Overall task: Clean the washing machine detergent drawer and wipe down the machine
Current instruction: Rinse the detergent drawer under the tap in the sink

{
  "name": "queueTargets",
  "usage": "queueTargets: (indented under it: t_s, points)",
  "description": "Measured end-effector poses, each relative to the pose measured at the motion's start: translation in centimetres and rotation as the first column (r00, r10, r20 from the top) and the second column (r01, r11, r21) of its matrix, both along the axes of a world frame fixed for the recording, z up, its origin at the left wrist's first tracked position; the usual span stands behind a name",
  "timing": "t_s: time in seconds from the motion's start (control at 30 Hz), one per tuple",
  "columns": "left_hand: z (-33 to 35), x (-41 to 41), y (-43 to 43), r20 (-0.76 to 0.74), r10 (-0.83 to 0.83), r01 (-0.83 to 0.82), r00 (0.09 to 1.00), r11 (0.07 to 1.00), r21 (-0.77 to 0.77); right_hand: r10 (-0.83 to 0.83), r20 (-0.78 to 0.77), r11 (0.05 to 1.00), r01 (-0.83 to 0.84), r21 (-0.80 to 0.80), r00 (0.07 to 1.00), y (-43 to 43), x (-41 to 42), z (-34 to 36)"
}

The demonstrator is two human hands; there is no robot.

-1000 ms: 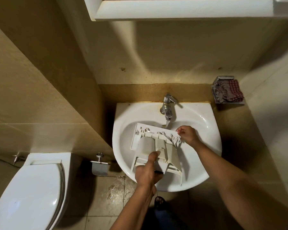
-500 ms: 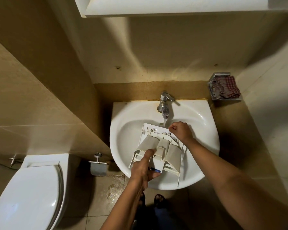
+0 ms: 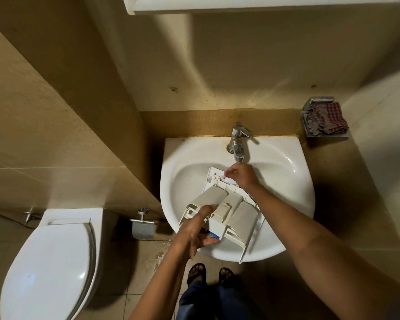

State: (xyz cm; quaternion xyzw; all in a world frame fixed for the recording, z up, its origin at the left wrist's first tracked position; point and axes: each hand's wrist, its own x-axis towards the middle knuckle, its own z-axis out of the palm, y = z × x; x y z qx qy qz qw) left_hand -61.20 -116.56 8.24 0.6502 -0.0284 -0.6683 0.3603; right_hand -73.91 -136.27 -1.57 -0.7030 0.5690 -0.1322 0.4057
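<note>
A white plastic detergent drawer (image 3: 234, 209) lies upside down and tilted in the white sink (image 3: 284, 179), its front panel under the tap (image 3: 237, 144). My left hand (image 3: 195, 229) grips the drawer's near end, thumb along its underside, with something blue showing beneath the fingers. My right hand (image 3: 241, 175) is curled on the drawer's far end by the front panel, just below the tap's spout. I cannot tell whether water runs.
A checked cloth (image 3: 326, 118) sits in a metal wall holder right of the sink. A toilet (image 3: 49, 262) with closed lid stands at left, with a paper holder (image 3: 142, 228) between it and the sink. My sandalled feet (image 3: 211, 273) stand on the tiled floor. A white cabinet (image 3: 240, 5) hangs overhead.
The drawer has turned so its near end swings right and its front panel sits closer under the tap. My right hand moved left along the far end.
</note>
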Motion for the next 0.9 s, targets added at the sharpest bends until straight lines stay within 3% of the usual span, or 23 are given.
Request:
queueTargets:
  t_s: [0.37, 0.67, 0.9]
  points:
    - [0.6, 2.6, -1.3, 0.094, -0.151, 0.156, 0.984, 0.986, -0.05, -0.091, 0.032, 0.964, 0.08, 0.252, 0.995, -1.0, -0.8, 0.7]
    - [1.8, 5.2, -3.9, 0.396, -0.269, 0.285, 0.878, 0.958, 0.019, -0.201, -0.035, 0.968, 0.204, 0.148, 0.979, 0.8, -1.4, 0.9]
    - [2.2, 5.7, -4.6, 0.476, -0.321, 0.346, 0.819, 0.937, 0.035, -0.191, -0.12, 0.96, 0.21, 0.185, 0.974, 1.1, -1.5, 1.3]
